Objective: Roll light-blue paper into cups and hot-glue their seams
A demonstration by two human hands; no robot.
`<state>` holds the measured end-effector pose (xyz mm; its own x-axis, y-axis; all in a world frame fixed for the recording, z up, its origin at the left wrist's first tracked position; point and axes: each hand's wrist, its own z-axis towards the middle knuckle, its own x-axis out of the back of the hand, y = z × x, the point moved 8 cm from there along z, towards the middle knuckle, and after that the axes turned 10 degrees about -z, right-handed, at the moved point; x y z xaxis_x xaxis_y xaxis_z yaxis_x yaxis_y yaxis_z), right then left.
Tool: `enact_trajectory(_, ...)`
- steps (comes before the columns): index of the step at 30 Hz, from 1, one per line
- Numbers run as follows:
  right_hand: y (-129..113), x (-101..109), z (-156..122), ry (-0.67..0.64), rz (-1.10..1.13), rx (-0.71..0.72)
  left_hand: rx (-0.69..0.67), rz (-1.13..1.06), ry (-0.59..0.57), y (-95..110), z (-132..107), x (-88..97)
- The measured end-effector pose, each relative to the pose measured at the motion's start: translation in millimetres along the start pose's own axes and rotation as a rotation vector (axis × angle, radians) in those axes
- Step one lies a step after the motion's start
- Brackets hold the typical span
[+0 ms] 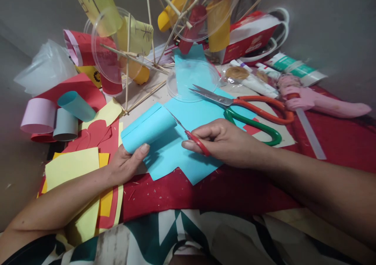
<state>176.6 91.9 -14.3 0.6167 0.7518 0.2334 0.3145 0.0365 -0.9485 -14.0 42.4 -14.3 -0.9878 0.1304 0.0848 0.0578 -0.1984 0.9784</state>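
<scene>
At my far left a pink paper ring (38, 115) sits beside a grey paper ring (66, 126), with a pale yellow sheet (73, 165) nearer me. My left hand (122, 167) grips the lower left end of the blue paper tube (149, 127), fingers mostly hidden. The tube slants above a blue sheet (196, 171). At its right end are the small red-handled scissors (201, 143), pinched between thumb and fingers of my right hand (232, 144); I can't tell whether they're cutting. Farther right lie large scissors (235, 102) and a pink glue gun (319, 100).
</scene>
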Motion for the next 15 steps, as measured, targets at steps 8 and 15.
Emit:
enact_trajectory(8, -7, 13, -2, 0.14, -0.023, 0.029, -0.071, -0.029, 0.05, 4, -1, 2.7)
enact_trajectory(15, -22, 31, -10, 0.359, 0.048, 0.219, -0.001, -0.089, 0.328, 16, 10, 31.2)
